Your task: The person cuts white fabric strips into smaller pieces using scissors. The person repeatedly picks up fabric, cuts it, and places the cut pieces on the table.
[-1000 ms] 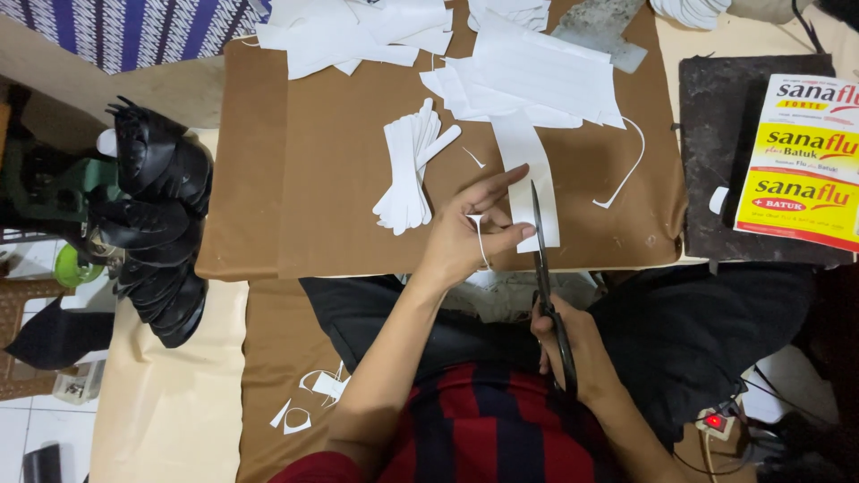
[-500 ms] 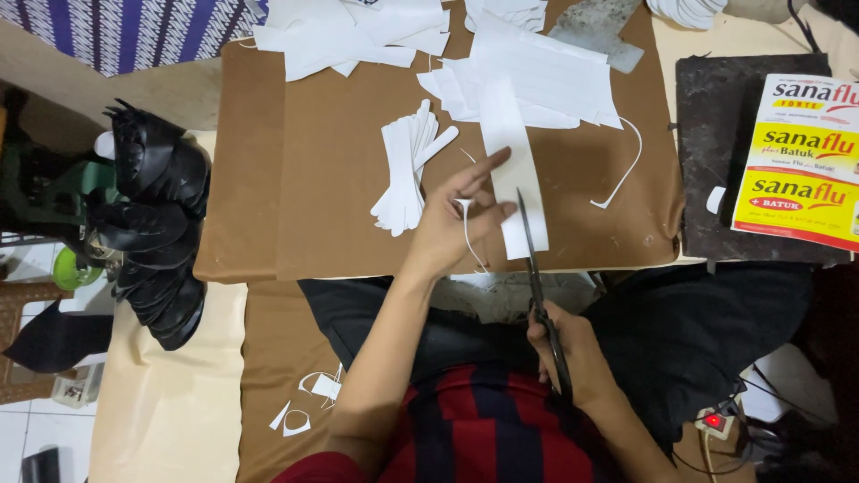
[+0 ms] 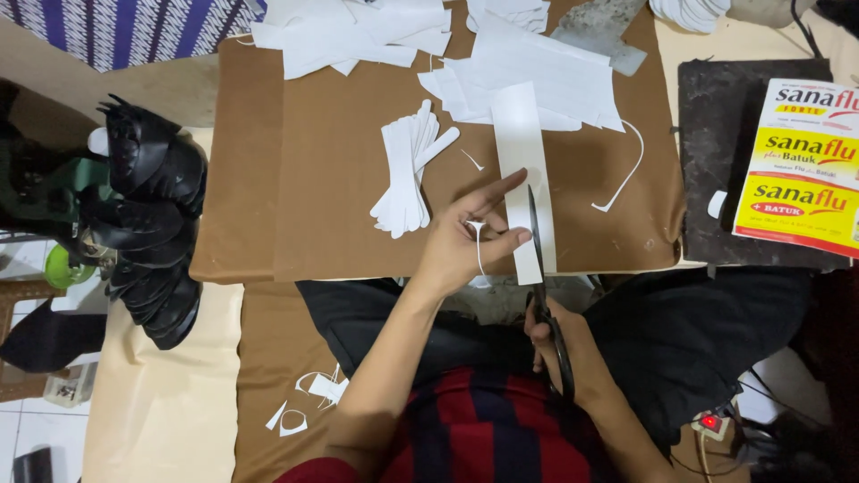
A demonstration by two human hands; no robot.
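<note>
The person wears a top with broad vertical stripes of dark red and navy, its short red sleeve ending high on the left arm. Both forearms are bare, with no watch or ring visible on the left hand (image 3: 461,246) or right hand (image 3: 564,344). Dark trousers cover the lap.

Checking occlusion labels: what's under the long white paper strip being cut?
The long white paper strip lies on the brown cardboard sheet; its top end overlaps a pile of white paper sheets. The left hand holds it. What is directly beneath stays hidden.
</note>
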